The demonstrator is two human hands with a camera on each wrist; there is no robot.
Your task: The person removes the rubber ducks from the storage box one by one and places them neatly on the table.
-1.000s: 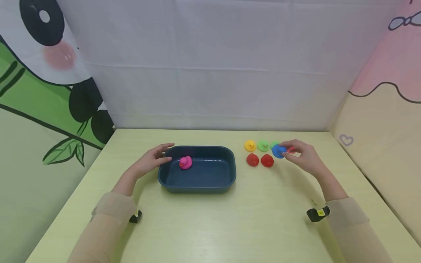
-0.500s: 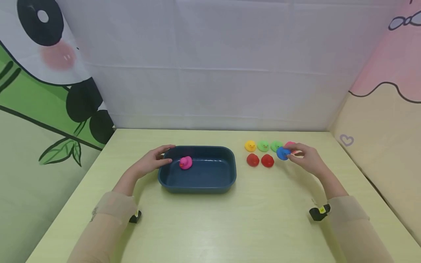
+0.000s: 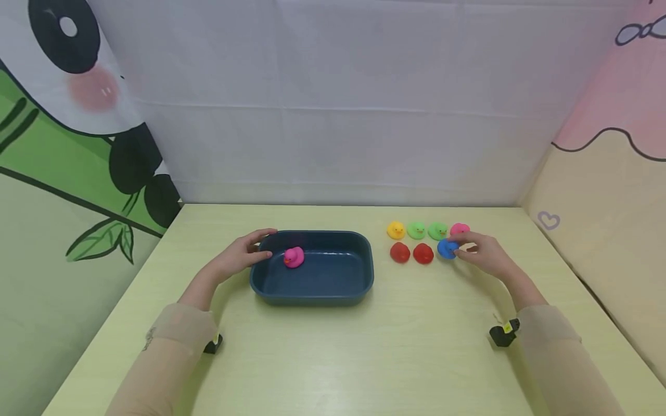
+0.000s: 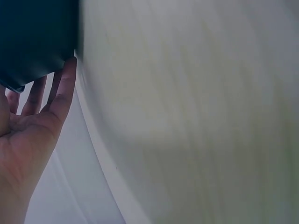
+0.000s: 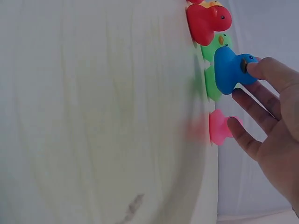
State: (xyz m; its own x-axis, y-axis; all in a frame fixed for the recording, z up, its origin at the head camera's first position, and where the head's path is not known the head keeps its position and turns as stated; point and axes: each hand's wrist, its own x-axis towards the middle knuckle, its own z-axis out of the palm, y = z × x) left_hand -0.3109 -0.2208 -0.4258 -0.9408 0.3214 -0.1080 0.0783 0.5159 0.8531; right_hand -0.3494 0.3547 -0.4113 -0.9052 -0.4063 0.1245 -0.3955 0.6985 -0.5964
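A blue rubber duck (image 3: 446,249) is pinched by the head between the thumb and fingers of my right hand (image 3: 485,253). It is at the right end of the front row, beside two red rubber ducks (image 3: 423,253). Whether its base touches the table cannot be told. My left hand (image 3: 238,254) grips the left end of a dark blue tray (image 3: 312,301), thumb over the rim and fingers along the outer wall (image 4: 37,42). Inside the tray, towards its left, sits a magenta rubber duck (image 3: 293,257).
Behind the red ducks runs a back row: a yellow duck (image 3: 396,230), two green ducks (image 3: 437,231) and a pink duck (image 3: 460,229) partly behind my right hand. A white cloth backdrop (image 3: 333,115) stands at the table's far edge, with printed panels on both sides.
My right hand has brought the blue duck slightly right and nearer to me, from in front of a green duck into line with the red ones. The left hand and tray stay put.
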